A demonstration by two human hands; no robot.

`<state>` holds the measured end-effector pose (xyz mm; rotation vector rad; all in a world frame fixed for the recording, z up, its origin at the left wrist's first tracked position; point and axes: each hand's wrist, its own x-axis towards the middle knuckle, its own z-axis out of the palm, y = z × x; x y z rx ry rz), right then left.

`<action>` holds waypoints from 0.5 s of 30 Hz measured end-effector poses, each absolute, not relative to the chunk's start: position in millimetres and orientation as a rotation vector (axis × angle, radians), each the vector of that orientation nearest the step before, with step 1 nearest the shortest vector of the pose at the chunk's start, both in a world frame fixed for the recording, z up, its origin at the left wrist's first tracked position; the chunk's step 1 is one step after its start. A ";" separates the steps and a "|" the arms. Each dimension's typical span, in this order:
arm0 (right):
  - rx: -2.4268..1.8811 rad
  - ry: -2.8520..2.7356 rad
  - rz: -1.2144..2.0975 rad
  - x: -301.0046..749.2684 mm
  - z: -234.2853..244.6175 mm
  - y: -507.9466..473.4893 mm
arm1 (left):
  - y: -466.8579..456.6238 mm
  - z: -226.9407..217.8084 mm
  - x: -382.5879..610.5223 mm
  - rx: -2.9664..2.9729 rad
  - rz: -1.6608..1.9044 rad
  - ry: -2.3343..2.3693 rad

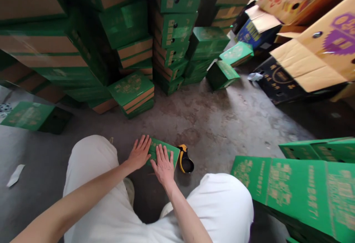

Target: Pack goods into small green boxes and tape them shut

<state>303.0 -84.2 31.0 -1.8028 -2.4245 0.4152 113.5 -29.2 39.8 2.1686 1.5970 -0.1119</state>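
- Spread flat and clasping nothing, the left hand and right hand press palms-down on a small green carton, apparently pinning it to the concrete floor just ahead of the knees.
- A yellow-and-black tape dispenser lies just beside the carton's right edge, within easy reach.
- Stacked green boxes stand well beyond, out of the way.

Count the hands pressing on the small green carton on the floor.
2: left hand at the left end of the green carton, right hand flat on its middle.
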 end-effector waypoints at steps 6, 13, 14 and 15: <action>-1.812 -2.303 0.386 311.8 28.4 -81.5 | -40.8 33.5 138.1 2.066 -0.099 1.765; -2.130 -1.763 0.434 346.1 9.5 -75.7 | -22.1 27.5 129.4 1.365 0.177 2.081; -2.126 -1.686 0.498 348.1 5.1 -75.4 | -19.8 27.5 127.9 1.286 0.175 2.087; -2.115 -1.606 0.557 349.4 0.4 -75.3 | -17.7 27.9 127.1 1.255 0.170 2.086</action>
